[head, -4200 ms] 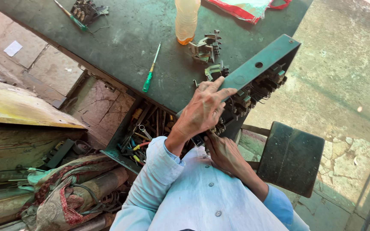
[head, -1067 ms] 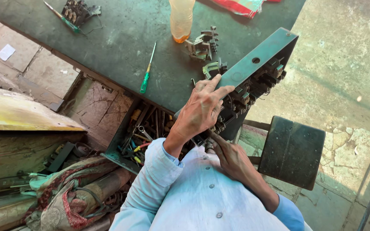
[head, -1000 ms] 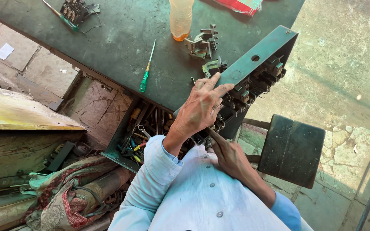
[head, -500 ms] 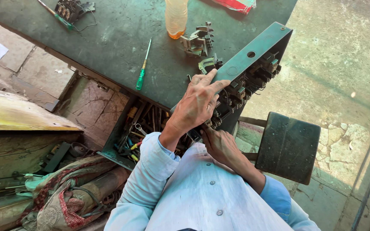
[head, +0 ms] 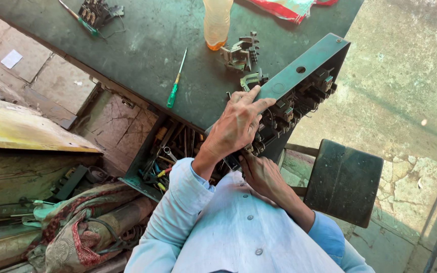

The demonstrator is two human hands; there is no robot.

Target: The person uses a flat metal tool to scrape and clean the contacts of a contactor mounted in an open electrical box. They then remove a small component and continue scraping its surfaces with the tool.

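Observation:
A green metal switch box [head: 299,76] with dark electrical parts inside leans on the edge of the green workbench [head: 142,45]. My left hand [head: 236,124] grips the box's near rim, thumb stretched along the green edge. Below it, my right hand [head: 261,174] reaches into the box's lower end; its fingertips are hidden among the parts, so what it holds cannot be seen. Loose metal contact parts [head: 241,53] lie on the bench just beyond the box.
A green-handled screwdriver [head: 175,81], a plastic bottle [head: 216,23], a red cloth [head: 284,7] and another part with a screwdriver [head: 94,12] are on the bench. An open drawer of tools [head: 165,156] sits below. A dark stool [head: 342,182] stands right. Cloth and clutter lie at lower left.
The view has drifted slightly. Both hands stay on the box in nearly the same grip; the left thumb has shifted a little along the rim.

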